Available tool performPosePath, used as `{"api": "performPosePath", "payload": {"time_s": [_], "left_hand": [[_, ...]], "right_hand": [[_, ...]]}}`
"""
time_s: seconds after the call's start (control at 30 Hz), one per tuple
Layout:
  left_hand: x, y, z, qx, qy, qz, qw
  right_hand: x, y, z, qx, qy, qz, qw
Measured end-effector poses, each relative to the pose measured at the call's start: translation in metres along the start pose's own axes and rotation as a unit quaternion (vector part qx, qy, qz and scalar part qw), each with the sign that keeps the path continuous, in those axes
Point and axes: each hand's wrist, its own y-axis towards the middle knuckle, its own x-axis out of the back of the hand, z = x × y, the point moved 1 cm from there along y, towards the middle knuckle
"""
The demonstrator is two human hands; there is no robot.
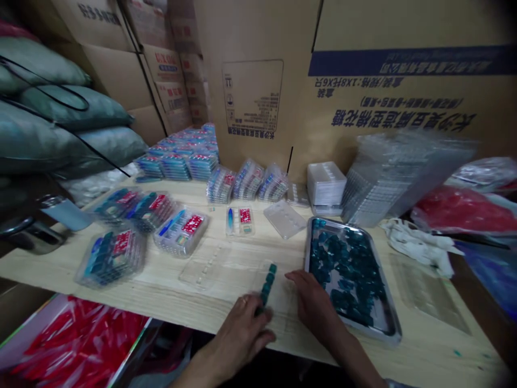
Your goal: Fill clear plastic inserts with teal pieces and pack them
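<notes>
A short row of dark green, glossy blocks (267, 283) lies in a thin clear plastic blister tray on the wooden table. At the near end of this row my left hand (242, 334) has its fingers bent around the lowest block, slightly blurred. My right hand (313, 304) is just right of the row, its index finger stretched out and nothing visible in it. Close beside it, a metal tray (393, 328) holds many loose dark green blocks. Another clear blister tray (202, 269) lies flat to the left of the row.
Filled blister packs (181, 231) stand in stacks at left, with more bundles (249, 180) behind. Stacked clear trays (375, 178) rise at back right before a large cardboard box (258, 32). White gloves (420, 245) lie at right. Below the table's front edge, a box holds red plastic pieces (81, 339).
</notes>
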Motion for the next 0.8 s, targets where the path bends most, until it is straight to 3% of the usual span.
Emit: {"api": "performPosePath", "payload": {"time_s": [0.13,0.27,0.37,0.47,0.53,0.63,0.73,0.8], "left_hand": [[0.013,-0.018,-0.013,-0.048,0.043,-0.017,0.998],[0.03,-0.018,-0.001,-0.063,0.023,-0.083,0.994],[0.041,-0.006,0.017,-0.07,-0.012,-0.141,0.987],[0.055,0.019,0.041,-0.062,-0.059,-0.159,0.984],[0.068,0.043,0.063,-0.005,-0.087,-0.171,0.981],[0.091,0.089,0.108,0.123,-0.143,-0.219,0.957],[0.108,0.131,0.157,0.238,-0.161,-0.268,0.92],[0.109,0.148,0.183,0.342,-0.106,-0.267,0.895]], "right_hand": [[0.012,-0.003,-0.003,0.043,-0.03,0.092,0.994],[0.02,-0.004,0.022,0.122,-0.034,0.185,0.975],[0.017,0.009,0.04,0.151,-0.003,0.163,0.975],[0.01,0.041,0.045,0.145,0.072,0.103,0.981],[0.006,0.074,0.042,0.128,0.134,0.083,0.979],[-0.001,0.138,0.041,0.08,0.264,0.126,0.953],[-0.014,0.205,0.042,-0.05,0.36,0.143,0.92],[-0.028,0.24,0.042,-0.145,0.326,0.127,0.926]]}}
